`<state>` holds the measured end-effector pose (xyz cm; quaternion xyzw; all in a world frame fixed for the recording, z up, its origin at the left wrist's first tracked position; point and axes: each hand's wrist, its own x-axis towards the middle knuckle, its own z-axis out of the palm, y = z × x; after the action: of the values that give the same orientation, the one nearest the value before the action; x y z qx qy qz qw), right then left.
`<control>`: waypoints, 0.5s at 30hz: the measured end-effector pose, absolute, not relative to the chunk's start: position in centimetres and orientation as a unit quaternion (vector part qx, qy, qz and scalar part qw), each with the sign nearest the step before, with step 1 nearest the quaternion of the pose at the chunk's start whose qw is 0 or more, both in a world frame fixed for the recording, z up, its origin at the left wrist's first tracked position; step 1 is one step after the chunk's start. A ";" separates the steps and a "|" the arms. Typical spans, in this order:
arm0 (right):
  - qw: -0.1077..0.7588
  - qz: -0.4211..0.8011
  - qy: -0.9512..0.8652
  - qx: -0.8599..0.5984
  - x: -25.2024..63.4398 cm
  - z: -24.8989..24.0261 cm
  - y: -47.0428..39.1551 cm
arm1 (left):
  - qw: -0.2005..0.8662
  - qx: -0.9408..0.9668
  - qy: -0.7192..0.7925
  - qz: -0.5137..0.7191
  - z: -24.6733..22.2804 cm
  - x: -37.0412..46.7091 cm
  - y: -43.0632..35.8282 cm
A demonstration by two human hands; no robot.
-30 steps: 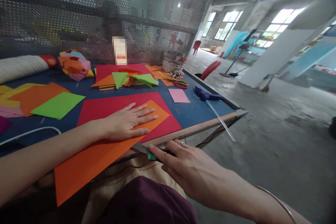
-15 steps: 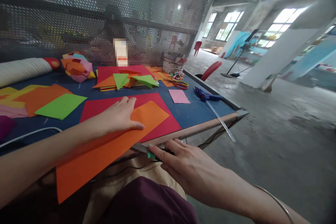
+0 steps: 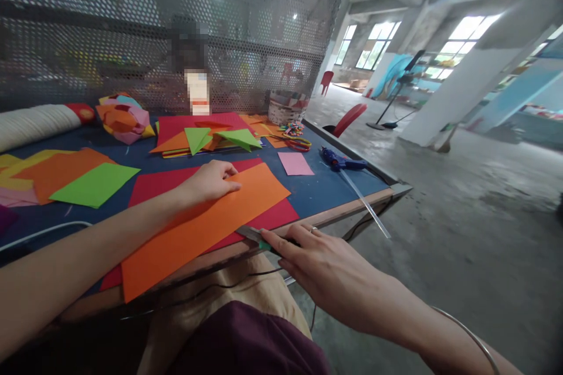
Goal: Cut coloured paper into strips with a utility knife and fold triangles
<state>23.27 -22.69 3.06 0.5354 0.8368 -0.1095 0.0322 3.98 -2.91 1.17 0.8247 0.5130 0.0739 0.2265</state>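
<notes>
At the far left lie an orange and a green sheet (image 3: 94, 184) on the blue table (image 3: 316, 187), with a paper bundle (image 3: 124, 118) behind them by the mesh screen. Next comes the left hand (image 3: 210, 181): a second ago it lay flat, fingers spread, on the orange paper (image 3: 206, 222); now the fingers are curled together and the tips pinch or press the paper's far edge. The paper has slid up and away from the lap, so that far more of it rests on the red sheet (image 3: 176, 179) and much less overhangs the table's near edge. It lies flatter and squarer to the edge, which suggests it has been pulled into place for the blade.

Further right, the right hand (image 3: 316, 263) has stayed at the near edge, fingers close together and pressed on a cutter (image 3: 257, 237) with a green tip; the grip itself is partly hidden, so it may be only steadied. Beyond lie a pink square (image 3: 295, 163) and a glue gun (image 3: 341, 159).
</notes>
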 end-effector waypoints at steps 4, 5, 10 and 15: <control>0.053 -0.093 0.820 0.563 24.1 3.6 -21.8 | 0.197 0.828 0.516 0.097 0.6 6.3 -1.6; 0.052 -0.087 0.820 0.564 24.3 3.7 -21.6 | 0.188 0.830 0.516 0.102 0.5 6.8 -1.4; 0.044 -0.074 0.824 0.559 25.0 3.7 -20.9 | 0.130 0.866 0.460 0.145 0.1 7.2 -2.0; 0.042 -0.076 0.831 0.550 25.3 3.6 -20.8 | 0.146 0.952 0.256 0.079 0.0 4.4 -4.1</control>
<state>25.25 -20.79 3.55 0.5500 0.8307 -0.0755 0.0416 4.40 -4.12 0.00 0.9522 0.2564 0.0787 0.1463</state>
